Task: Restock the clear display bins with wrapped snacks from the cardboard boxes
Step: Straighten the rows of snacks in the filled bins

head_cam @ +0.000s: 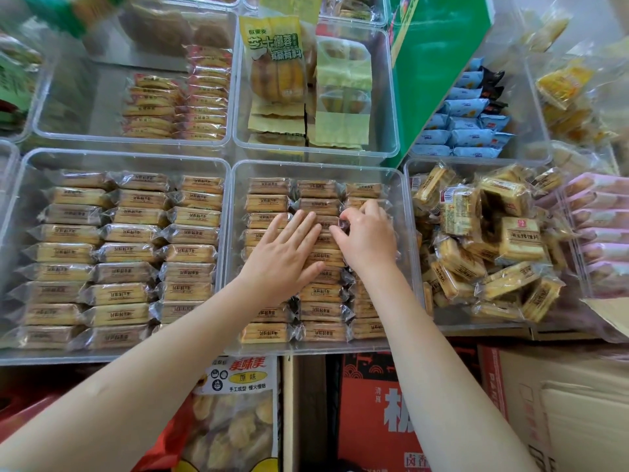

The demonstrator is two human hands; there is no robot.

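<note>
A clear display bin in the middle holds three neat columns of wrapped yellow biscuit packs. My left hand lies flat with straight fingers on the left and middle columns. My right hand is beside it, fingers curled, pinching the wrapper end of a pack in the middle column. A red cardboard box and a brown cardboard box stand below the bins.
The left bin is full of the same packs in rows. The right bin holds a loose heap of them. Behind are bins with red-wrapped snacks, yellow bags and blue packs. A green carton leans at the back.
</note>
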